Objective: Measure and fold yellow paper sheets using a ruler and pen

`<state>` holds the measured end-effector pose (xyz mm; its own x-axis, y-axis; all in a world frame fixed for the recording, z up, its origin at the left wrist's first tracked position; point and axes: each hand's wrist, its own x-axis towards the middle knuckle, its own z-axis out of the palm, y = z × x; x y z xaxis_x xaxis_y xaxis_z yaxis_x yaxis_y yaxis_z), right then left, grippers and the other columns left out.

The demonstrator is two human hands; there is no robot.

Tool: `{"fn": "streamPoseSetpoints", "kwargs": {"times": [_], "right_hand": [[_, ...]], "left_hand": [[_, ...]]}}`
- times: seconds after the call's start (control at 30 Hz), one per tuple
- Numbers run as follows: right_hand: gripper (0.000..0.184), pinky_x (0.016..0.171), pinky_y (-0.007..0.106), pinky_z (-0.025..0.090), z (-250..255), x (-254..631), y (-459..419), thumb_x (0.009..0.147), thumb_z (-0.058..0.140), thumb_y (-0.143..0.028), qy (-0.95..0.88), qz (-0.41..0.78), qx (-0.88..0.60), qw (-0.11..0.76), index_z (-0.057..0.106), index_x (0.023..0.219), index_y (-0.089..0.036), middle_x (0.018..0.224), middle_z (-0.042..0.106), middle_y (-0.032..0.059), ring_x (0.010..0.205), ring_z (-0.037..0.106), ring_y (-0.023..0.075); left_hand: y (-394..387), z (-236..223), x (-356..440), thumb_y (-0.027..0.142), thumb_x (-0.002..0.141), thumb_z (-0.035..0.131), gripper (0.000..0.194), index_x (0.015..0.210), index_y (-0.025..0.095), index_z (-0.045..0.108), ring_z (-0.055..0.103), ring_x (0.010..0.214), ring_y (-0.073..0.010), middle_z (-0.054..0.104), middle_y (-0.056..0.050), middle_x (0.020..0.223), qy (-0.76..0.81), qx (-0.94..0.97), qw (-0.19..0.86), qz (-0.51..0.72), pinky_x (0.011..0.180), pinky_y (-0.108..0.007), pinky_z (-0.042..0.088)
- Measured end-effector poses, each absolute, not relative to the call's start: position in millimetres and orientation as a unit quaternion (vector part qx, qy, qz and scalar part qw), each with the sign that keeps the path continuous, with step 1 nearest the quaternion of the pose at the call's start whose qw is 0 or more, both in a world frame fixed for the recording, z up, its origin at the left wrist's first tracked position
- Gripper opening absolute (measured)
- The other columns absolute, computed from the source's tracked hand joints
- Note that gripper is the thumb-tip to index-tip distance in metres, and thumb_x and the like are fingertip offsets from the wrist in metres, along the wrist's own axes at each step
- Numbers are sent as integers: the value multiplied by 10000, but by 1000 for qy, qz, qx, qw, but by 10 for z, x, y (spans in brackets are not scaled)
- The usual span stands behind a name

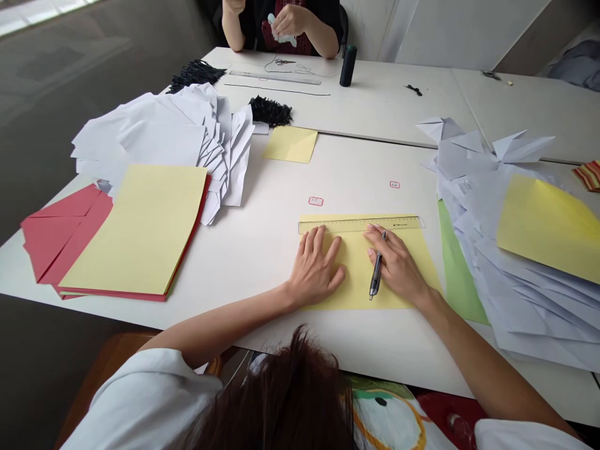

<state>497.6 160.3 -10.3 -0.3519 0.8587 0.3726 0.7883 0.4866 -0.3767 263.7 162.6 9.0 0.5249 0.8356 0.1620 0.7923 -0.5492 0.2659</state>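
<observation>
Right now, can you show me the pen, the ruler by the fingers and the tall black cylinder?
Pen (376, 272): head view, on its barrel.
Ruler (350, 225): head view, on its clear middle.
Black cylinder (347, 66): head view, on its side.

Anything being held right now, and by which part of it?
The right hand holds a pen by roughly its far half, near end free. The left hand grasps nothing; it lies on the yellow sheet, fingertips at the ruler.

White tables (370, 115) set together, grey wall (103, 69), pale back panels (431, 31)
</observation>
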Motion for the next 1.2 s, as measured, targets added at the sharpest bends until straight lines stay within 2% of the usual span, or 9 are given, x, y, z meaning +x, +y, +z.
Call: {"fn": "streamPoseSetpoints", "kwargs": {"times": [0.23, 0.43, 0.63, 1.2], "right_hand": [[465, 1153, 567, 422, -121, 4968, 1625, 979, 457, -179, -821, 58, -505, 259, 453, 1440, -239, 1508, 514, 137, 1447, 428, 303], [479, 1144, 572, 426, -122, 4961, 1633, 976, 455, -183, -819, 60, -509, 257, 446, 1450, -250, 1515, 513, 131, 1445, 431, 304], [478, 1145, 573, 421, -118, 4955, 1644, 978, 448, -181, -819, 63, -511, 254, 443, 1451, -249, 1523, 502, 136, 1451, 425, 309], [449, 1169, 549, 393, -95, 4940, 1654, 986, 430, -180, -818, 72, -516, 245, 443, 1432, -225, 1542, 473, 144, 1472, 391, 293]], "left_hand": [[1644, 87, 2619, 416, 944, 492, 605, 1460, 107, 437, 190, 1500, -457, 214, -277, 1599, 467, 866, 107, 140, 1188, -600, 234], [1657, 75, 2593, 441, 926, 527, 642, 1471, 116, 424, 89, 1526, -458, 159, -261, 1629, 480, 856, 119, 149, 1170, -617, 267], [1668, 53, 2584, 486, 917, 533, 680, 1474, 112, 424, 117, 1516, -470, 182, -263, 1622, 489, 853, 109, 149, 1185, -647, 188], [1681, 57, 2588, 501, 939, 492, 688, 1494, 101, 419, 100, 1516, -482, 151, -283, 1620, 490, 856, 106, 128, 1194, -632, 167]]}}
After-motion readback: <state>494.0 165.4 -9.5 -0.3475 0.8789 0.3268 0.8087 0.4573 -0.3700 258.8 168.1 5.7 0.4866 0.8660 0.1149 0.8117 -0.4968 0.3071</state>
